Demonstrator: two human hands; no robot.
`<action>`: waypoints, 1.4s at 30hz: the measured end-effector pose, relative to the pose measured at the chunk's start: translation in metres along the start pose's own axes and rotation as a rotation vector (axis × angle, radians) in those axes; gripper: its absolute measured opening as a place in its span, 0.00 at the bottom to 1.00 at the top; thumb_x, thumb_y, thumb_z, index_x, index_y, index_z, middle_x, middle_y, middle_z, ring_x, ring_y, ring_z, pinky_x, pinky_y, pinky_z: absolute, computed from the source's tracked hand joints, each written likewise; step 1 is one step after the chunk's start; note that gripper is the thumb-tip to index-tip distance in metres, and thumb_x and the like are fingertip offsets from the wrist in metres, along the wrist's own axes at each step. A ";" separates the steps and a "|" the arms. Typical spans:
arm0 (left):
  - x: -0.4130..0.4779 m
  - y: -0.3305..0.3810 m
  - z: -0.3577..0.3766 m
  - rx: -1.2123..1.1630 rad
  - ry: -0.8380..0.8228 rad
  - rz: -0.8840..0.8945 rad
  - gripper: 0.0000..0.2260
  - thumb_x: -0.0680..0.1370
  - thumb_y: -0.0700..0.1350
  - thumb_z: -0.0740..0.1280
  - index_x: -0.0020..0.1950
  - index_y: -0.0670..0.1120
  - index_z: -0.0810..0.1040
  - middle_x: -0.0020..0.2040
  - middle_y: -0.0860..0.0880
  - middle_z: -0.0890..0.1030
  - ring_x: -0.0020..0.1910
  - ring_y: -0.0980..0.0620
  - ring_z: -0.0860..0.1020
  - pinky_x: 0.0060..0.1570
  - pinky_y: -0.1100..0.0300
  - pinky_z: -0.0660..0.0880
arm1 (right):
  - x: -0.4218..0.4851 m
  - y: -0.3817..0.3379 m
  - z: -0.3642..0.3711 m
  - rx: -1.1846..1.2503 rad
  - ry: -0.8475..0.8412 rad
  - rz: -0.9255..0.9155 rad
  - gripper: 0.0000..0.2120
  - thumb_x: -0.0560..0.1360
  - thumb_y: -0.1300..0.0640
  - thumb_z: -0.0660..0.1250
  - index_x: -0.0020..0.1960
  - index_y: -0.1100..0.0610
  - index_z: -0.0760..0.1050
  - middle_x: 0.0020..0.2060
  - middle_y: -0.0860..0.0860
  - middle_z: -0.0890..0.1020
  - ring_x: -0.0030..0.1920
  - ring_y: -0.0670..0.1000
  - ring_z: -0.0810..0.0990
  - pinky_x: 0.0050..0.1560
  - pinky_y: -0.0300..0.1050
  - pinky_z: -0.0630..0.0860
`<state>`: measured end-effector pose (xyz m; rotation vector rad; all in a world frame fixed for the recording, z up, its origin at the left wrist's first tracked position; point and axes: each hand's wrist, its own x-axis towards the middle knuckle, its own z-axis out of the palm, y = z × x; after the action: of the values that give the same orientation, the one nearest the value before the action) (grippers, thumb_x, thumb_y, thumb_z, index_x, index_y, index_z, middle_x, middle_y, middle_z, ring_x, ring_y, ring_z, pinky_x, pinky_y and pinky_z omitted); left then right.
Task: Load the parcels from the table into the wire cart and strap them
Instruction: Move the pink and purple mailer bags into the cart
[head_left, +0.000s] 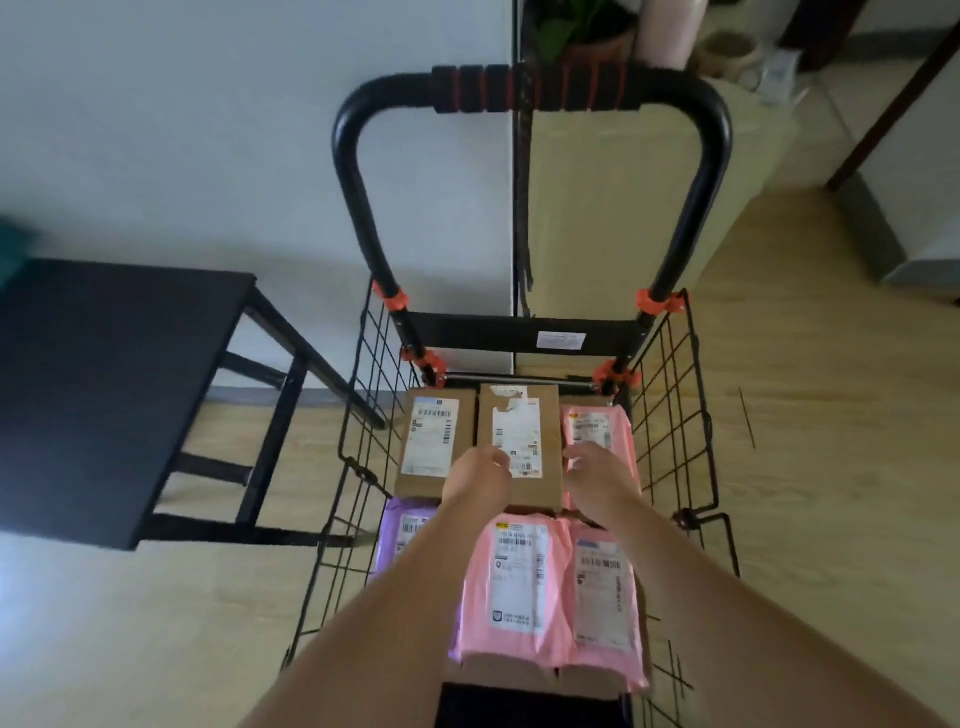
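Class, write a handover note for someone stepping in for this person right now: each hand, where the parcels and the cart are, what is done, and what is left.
Hands: left hand and right hand grip the middle brown box by its sides, in the back row of the wire cart.
Also in the cart: left brown box, back pink parcel, purple parcel, front middle pink parcel, front right pink parcel.
Done: six parcels are in the cart; none shows on the visible part of the black table.
Left: settle the box, let go, strap the load; no strap shows yet.
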<state>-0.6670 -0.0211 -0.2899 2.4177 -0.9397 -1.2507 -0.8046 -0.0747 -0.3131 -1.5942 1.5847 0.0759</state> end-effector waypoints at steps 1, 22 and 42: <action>-0.006 -0.005 -0.007 0.041 -0.002 0.006 0.12 0.80 0.37 0.58 0.56 0.45 0.79 0.59 0.46 0.80 0.54 0.47 0.79 0.52 0.55 0.78 | -0.005 -0.008 0.003 -0.006 -0.002 -0.027 0.13 0.80 0.61 0.62 0.64 0.56 0.73 0.51 0.50 0.79 0.39 0.46 0.78 0.38 0.38 0.80; -0.108 -0.184 -0.189 0.080 0.271 -0.029 0.12 0.81 0.41 0.58 0.60 0.41 0.78 0.57 0.43 0.80 0.55 0.43 0.79 0.53 0.53 0.77 | -0.153 -0.205 0.133 -0.183 -0.053 -0.457 0.09 0.80 0.56 0.61 0.54 0.50 0.80 0.54 0.49 0.82 0.53 0.50 0.79 0.54 0.45 0.76; -0.221 -0.486 -0.305 -0.196 0.424 -0.261 0.17 0.79 0.39 0.58 0.67 0.46 0.75 0.64 0.45 0.77 0.62 0.46 0.76 0.57 0.59 0.73 | -0.290 -0.310 0.376 -0.573 -0.243 -0.582 0.08 0.81 0.53 0.62 0.57 0.50 0.78 0.52 0.47 0.82 0.52 0.48 0.80 0.53 0.44 0.79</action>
<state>-0.3084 0.4715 -0.2096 2.5521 -0.3752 -0.8000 -0.4082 0.3198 -0.2191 -2.3318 0.9001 0.4189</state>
